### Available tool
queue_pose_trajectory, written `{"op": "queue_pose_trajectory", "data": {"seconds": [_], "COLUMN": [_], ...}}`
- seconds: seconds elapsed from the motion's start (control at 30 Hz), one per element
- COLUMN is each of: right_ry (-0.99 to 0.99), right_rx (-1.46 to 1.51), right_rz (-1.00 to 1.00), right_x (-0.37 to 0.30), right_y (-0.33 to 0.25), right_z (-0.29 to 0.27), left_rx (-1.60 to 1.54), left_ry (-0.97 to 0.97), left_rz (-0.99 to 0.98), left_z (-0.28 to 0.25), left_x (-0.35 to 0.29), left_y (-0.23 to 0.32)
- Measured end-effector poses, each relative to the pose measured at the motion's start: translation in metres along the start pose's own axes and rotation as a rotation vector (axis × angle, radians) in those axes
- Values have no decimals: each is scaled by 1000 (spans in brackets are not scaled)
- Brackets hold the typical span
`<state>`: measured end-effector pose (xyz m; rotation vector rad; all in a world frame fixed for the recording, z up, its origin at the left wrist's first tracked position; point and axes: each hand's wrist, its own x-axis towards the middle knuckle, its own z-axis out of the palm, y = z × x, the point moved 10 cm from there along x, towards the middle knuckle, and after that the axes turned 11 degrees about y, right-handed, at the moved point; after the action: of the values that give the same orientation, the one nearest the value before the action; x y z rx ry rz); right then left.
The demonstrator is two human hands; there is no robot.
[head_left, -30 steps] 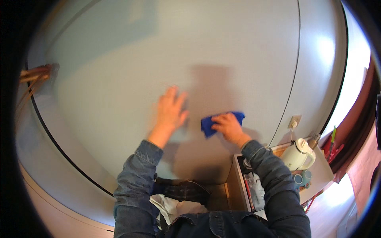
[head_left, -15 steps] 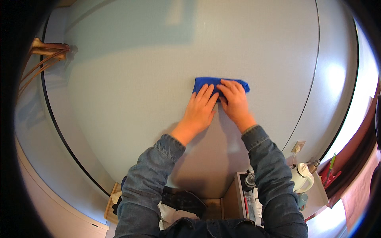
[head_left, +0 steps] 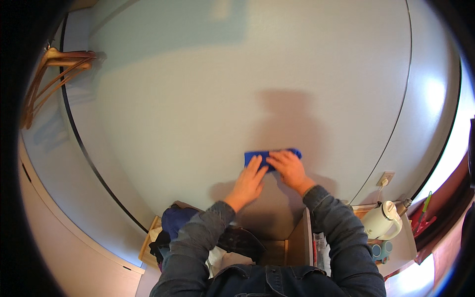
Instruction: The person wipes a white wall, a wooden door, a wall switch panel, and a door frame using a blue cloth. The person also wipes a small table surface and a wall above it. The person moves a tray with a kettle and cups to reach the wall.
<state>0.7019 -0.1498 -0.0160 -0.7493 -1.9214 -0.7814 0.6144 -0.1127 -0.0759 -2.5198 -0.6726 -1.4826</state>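
1. A blue cloth [head_left: 271, 157] is pressed flat against a pale wall panel [head_left: 208, 114] by both hands.
2. The right hand [head_left: 289, 169] is laid over the cloth's right half, fingers spread wide and flat; nothing is gripped, the cloth is only pinned under the palm and fingers.
3. The left hand [head_left: 249, 180] is set just beside the right hand, open and flat, with its fingertips resting on the cloth's lower left edge and its palm on the bare wall.
4. The cloth is seen just above the left hand and mostly beneath the right hand, with 1 narrow strip showing beyond the knuckles.
5. Both forearms are covered by dark denim sleeves [head_left: 341, 232].
6. A dark vertical seam [head_left: 396, 123] in the wall is noted well to the right of the right hand.
7. A wall socket [head_left: 385, 178] is seen to the lower right of the right hand, with a white electric kettle [head_left: 383, 221] below it.
8. Wooden coat hangers [head_left: 52, 69] are seen far to the upper left of the left hand.
9. A wooden box of dark clothing [head_left: 175, 222] is noted below the left hand.
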Motion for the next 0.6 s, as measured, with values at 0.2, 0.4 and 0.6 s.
{"op": "queue_pose_trajectory", "data": {"seconds": [0.2, 0.4, 0.6], "right_ry": [364, 352, -18], "right_rx": [-101, -63, 65], "right_rz": [1, 25, -66], "right_x": [128, 119, 18], "right_y": [28, 21, -14], "right_z": [-51, -30, 32], "left_rx": [251, 338, 163], "left_ry": [386, 393, 209], "left_rz": [200, 191, -74], "left_z": [-103, -97, -14], "left_x": [135, 125, -20], "left_y": [10, -3, -23]}}
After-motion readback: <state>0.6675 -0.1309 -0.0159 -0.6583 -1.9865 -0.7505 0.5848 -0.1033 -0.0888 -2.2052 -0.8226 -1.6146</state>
